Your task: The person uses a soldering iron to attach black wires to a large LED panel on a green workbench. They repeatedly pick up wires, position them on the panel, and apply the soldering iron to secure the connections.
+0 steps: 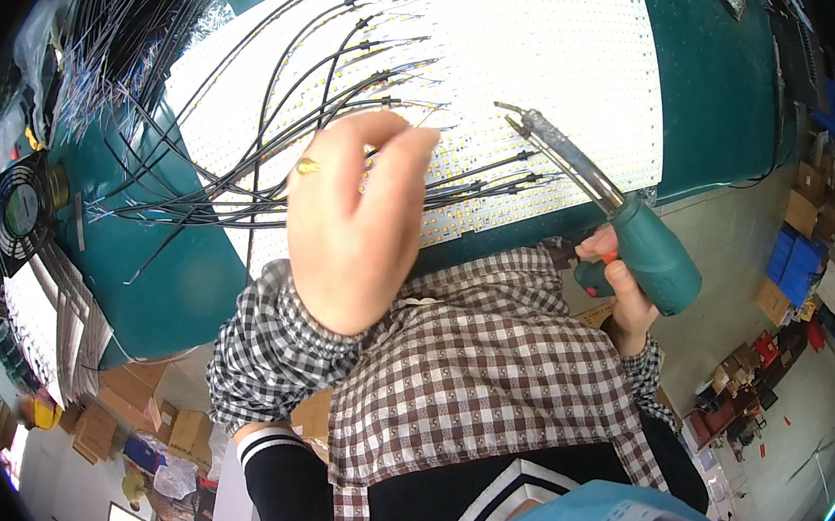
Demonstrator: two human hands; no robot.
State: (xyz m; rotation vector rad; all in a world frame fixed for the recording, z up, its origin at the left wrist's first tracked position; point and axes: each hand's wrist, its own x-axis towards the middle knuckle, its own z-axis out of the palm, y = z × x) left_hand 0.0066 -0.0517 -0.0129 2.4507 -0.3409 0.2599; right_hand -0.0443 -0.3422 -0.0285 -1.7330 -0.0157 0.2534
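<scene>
My left hand [353, 221] is over the white LED board sheet [579, 54], thumb and forefinger pinched at a thin wire [431, 115] of a black cable. The fingers partly hide the wire and the cables below. In my right hand [630, 295] is a green soldering gun [657, 258], gripped by its handle. Its metal tip points up and left, just above the board and apart from the pinched fingers. Several black cables [292, 57] with thin coloured wire ends fan across the board's left half, their ends lying near its middle.
A green work table [157, 321] carries the board. On its left stand a black fan [21, 211], a stack of white sheets [60, 310] and a bundle of loose wires [121, 48]. Cardboard boxes [188, 435] and blue bins [807, 253] stand on the floor beyond.
</scene>
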